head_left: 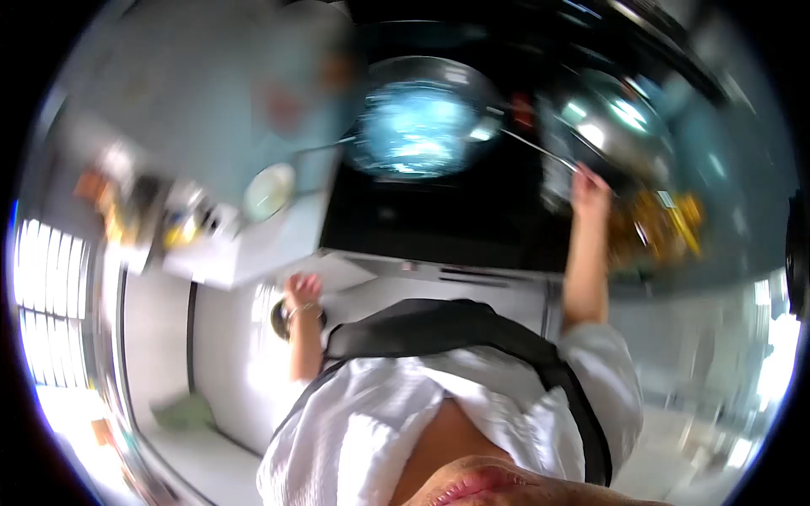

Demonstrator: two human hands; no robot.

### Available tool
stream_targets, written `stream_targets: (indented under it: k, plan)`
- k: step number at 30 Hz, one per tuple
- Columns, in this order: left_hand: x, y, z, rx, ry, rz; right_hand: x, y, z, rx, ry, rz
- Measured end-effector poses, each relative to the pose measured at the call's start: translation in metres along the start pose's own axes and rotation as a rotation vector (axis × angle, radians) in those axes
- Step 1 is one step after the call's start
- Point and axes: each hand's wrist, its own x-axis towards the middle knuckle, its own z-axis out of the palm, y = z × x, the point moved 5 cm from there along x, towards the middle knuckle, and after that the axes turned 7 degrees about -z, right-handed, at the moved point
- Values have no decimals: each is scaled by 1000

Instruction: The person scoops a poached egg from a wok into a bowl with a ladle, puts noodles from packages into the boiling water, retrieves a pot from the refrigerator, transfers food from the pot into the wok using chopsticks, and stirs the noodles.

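My right hand (591, 192) is closed round the thin handle of a long-handled metal ladle (540, 150). The ladle's shiny end reaches the right rim of a large wok (369, 156) on a black stovetop (422, 215). Bright, rippled liquid (413, 126) fills the wok; motion blur hides what is in it. My left hand (304, 291) hangs low by the front edge of the counter, apart from the wok. Its fingers are loosely bent and nothing shows in them. A round dark object (281, 320) appears behind that wrist.
A second shiny pan or lid (612, 118) stands on the right, with a blurred yellow-brown heap (658, 228) in front of it. On the left counter (295, 223) sits a pale round dish (270, 191). Several blurred items (186, 223) lie farther left.
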Motion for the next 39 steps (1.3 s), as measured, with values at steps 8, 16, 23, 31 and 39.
stream_targets:
  k: [8,16,23,31,39]
  plan:
    - [-97,-13,-33,-204,264,-85,-22,-35,-67,-252,541,-133]
    - [-110,6,-51,-191,413,-88,-65,-34,-20,-242,605,-218]
    - [-77,90,-67,-13,295,136,-137,39,79,-284,530,-311]
    - [-21,250,-134,78,319,238,-240,310,238,-538,22,80]
    - [158,382,-106,151,378,285,-333,430,280,-877,33,322]
